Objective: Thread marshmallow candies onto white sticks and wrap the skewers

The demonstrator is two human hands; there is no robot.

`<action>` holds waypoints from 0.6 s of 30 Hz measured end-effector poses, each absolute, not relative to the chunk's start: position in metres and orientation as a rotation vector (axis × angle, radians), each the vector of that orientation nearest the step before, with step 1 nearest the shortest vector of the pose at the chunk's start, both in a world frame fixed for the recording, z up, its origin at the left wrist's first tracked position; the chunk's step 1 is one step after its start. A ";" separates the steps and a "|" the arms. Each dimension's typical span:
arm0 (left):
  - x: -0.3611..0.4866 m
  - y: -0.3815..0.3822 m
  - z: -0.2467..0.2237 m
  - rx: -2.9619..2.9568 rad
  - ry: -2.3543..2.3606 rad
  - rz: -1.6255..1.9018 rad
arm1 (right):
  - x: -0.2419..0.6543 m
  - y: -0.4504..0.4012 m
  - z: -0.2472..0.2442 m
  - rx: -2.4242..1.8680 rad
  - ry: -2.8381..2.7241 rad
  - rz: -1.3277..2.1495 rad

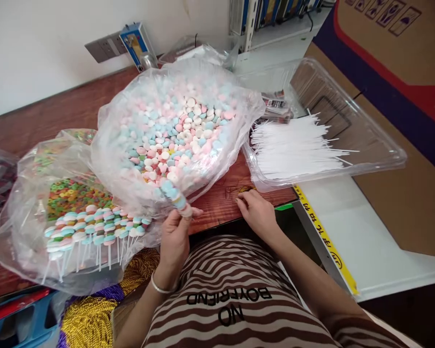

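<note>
Along the reddish-brown wooden bench (217,212): left hand (176,237), white-silver bangle (162,290) at the wrist, clamped on a short, tilted column of pale blue, yellow, white and pink candy discs (175,195), just in front of a large translucent plastic bag (104,137). Right hand (257,215) at the near edge, fingers bent and close together beside a small gold-and-black strand (247,189); cannot tell whether gripping it. Inside the large bag, loose pastel pink, blue and white discs (199,130). To its left, a second clear plastic bag (21,237), with small green, orange and yellow rings (79,193); alongside these, a row of candy-disc stacks on white sticks (101,224). At right, a clear rectangular plastic tray (395,157), bearing a heap of thin white sticks (293,147). Beyond, a brown cardboard box (387,208) with blue and red bands. Low at left, gold and purple bead strands (87,319).
</note>
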State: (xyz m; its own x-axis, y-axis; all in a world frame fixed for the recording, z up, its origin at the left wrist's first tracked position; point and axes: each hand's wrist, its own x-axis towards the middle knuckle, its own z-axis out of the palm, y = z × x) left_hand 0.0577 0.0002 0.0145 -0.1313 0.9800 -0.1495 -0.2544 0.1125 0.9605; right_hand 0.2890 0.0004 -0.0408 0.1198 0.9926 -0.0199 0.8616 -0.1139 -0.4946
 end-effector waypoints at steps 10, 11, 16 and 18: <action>0.040 -0.012 -0.014 0.800 1.263 1.242 | 0.255 0.040 -0.040 -2.275 -1.997 0.436; 0.040 -0.013 -0.015 0.789 1.255 1.234 | 0.257 0.039 -0.042 -2.252 -1.995 0.447; 0.044 -0.010 -0.014 0.725 1.232 1.234 | 0.269 0.032 -0.048 -1.983 -1.839 0.507; 0.044 -0.007 -0.012 0.730 1.232 1.251 | 0.272 0.029 -0.050 -1.809 -1.756 0.549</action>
State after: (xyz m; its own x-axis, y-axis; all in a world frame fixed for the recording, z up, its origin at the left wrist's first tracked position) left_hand 0.0440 -0.0072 -0.0119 -0.1295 0.9517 -0.2785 -0.2929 0.2316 0.9277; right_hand 0.2721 0.0294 -0.0503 0.0613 0.9944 0.0866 0.7676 0.0085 -0.6408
